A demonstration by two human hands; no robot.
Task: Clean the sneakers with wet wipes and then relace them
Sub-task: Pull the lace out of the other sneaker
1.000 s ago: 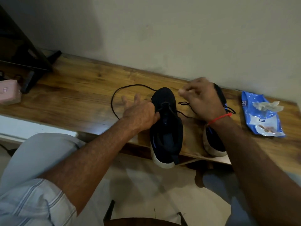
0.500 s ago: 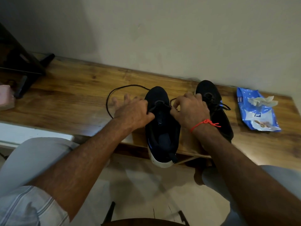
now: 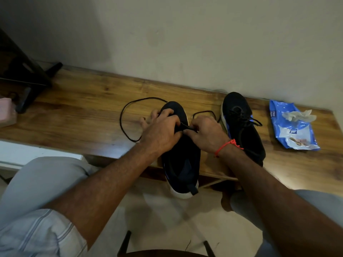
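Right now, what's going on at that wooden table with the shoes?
A person is relacing a dark sneaker that lies near the edge of the wooden table. The left hand and the right hand both pinch its black lace at the eyelets; the rest of the lace loops loose on the table. The second sneaker sits beside it, already laced, next to a blue wet wipes pack.

A single wide-angle head-worn camera looks forward and steeply down from close above the person's own forearms, facing a plain pale wall (image 3: 185, 43) across a long brown wooden worktop (image 3: 83, 112), with the pale floor (image 3: 157, 219) and the person's knees at the frame's bottom edge.
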